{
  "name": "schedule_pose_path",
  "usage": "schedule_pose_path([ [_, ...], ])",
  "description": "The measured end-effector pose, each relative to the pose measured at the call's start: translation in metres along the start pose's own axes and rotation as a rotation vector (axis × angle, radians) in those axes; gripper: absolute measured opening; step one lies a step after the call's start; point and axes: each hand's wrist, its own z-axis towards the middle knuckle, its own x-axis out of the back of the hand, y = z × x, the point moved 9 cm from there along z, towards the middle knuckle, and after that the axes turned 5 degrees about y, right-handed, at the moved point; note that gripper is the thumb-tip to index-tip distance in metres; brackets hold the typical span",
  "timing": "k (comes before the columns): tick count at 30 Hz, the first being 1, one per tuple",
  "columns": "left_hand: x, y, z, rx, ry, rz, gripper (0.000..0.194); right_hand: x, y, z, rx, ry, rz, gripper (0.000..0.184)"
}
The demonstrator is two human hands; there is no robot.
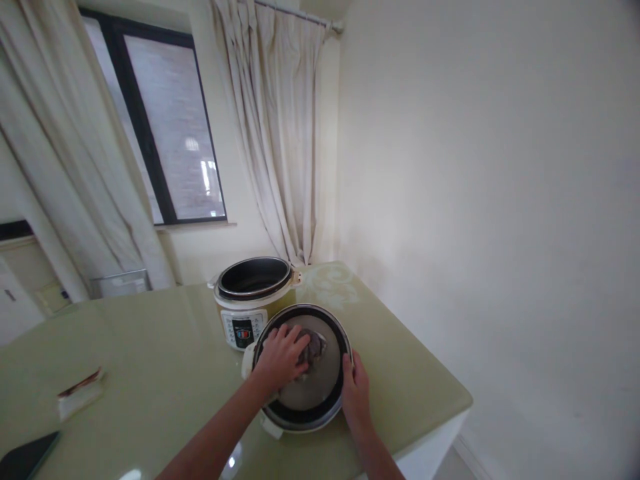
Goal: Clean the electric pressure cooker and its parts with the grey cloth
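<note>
Control panel (257, 325) on the cooker (249, 305), at my eleven o'clock: I note small marks (231, 331) beside a dark display (243, 325) with coloured symbols (243, 335), none of which I can read

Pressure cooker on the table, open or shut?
Open: the pressure cooker stands uncovered, its dark inner pot showing; the right hand holds the round lid in front of it.

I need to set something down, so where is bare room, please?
The glossy green table looks bare between the small white item and round white cooker, and right of the right hand. Crowded: the cooker's front, around the round grey lid.
</note>
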Motion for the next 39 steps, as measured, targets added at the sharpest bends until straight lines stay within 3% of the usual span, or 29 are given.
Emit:
schedule_pose_path([
  [3, -0.012, 0.022, -0.024, -0.101, -0.08, -0.032, 0.052, -0.002, -0.001, -0.002, 0.004, 0.002, -0.003, 0.079],
  [6, -0.021, 0.051, -0.027, -0.193, -0.118, -0.069, 0.052, -0.002, 0.0, -0.001, 0.002, 0.016, -0.017, 0.081],
  [9, -0.022, 0.071, -0.004, -0.192, -0.079, -0.084, 0.05, -0.001, 0.001, 0.003, -0.002, 0.011, -0.011, 0.082],
  [12, -0.015, 0.076, 0.028, -0.162, -0.025, -0.093, 0.049, 0.003, -0.003, 0.007, -0.007, 0.015, 0.021, 0.081],
  [15, -0.004, 0.06, 0.053, -0.064, 0.042, -0.084, 0.046, 0.007, -0.01, 0.007, -0.001, 0.015, 0.042, 0.081],
  [18, 0.005, 0.028, 0.061, 0.075, 0.092, -0.074, 0.045, 0.008, -0.013, 0.005, -0.002, 0.011, 0.048, 0.079],
  [22, 0.01, -0.001, 0.048, 0.17, 0.116, -0.075, 0.046, 0.009, -0.009, 0.002, -0.015, 0.015, 0.042, 0.078],
  [28, 0.015, -0.014, 0.021, 0.268, 0.089, -0.033, 0.045, 0.002, -0.003, 0.001, -0.029, -0.009, 0.072, 0.082],
  [31, 0.008, 0.002, 0.009, 0.217, 0.032, -0.039, 0.047, 0.0, 0.0, 0.0, -0.023, 0.001, 0.073, 0.079],
  [35, -0.013, 0.055, -0.003, -0.019, -0.047, -0.141, 0.054, 0.004, 0.003, 0.0, 0.001, 0.035, 0.015, 0.075],
  [39, -0.018, 0.076, 0.011, -0.057, -0.033, -0.158, 0.052, 0.005, -0.002, 0.002, 0.022, 0.007, 0.018, 0.074],
])
